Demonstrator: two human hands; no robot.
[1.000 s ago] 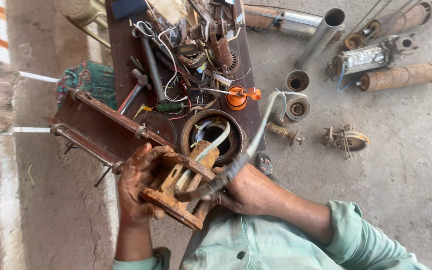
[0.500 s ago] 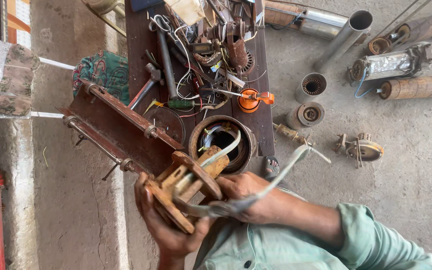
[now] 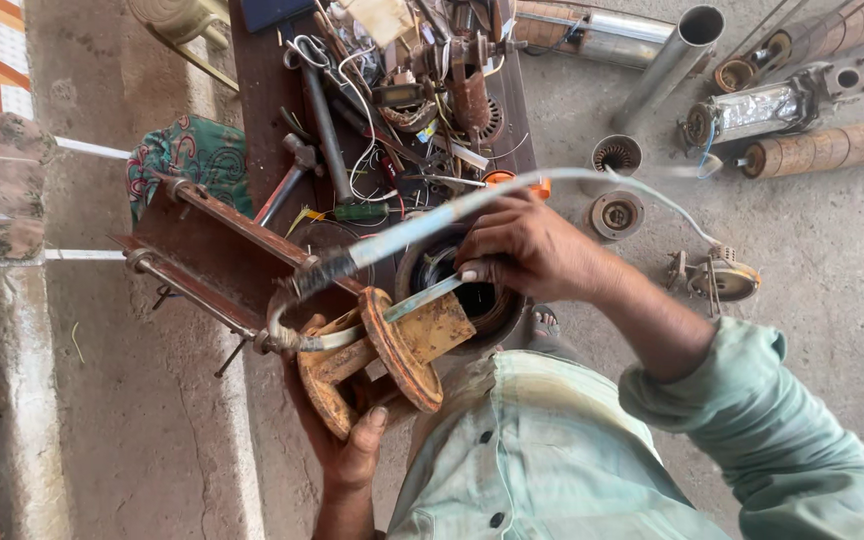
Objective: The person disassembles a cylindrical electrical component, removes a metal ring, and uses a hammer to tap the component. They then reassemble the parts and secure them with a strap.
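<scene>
Both hands are busy in the head view, the only view we are getting. We are holding up a rusty metal part (image 3: pixel 392 355) with our left hand (image 3: pixel 352 445), fingers wrapped under it from below. It sits just in front of our green shirt (image 3: pixel 542 450), beside the round motor shell (image 3: pixel 452 290) on the dark desk (image 3: pixel 262 100).

Our right hand (image 3: pixel 527 245) is closing around a pale cable (image 3: pixel 432 225), near its frayed dark end (image 3: pixel 317 272). The cable is bending in a long curve over the floor. A thinner flat wire (image 3: pixel 422 298) is running from our right fingers down to the rusty part.

We are guessing the rusty part is heavy and stiff, with rough, flaky skin that is not slipping much. Its wide round plate and thick neck look like good spots to grab. The cable looks light and bendy, so holding it close to the end keeps it from flopping. The frayed tip could be prickly.

Around us we are seeing a hammer (image 3: pixel 287 175), tangled wires and tools on the desk, and pipes (image 3: pixel 672 60) and a brown tube (image 3: pixel 822 148) lying on the floor.
</scene>
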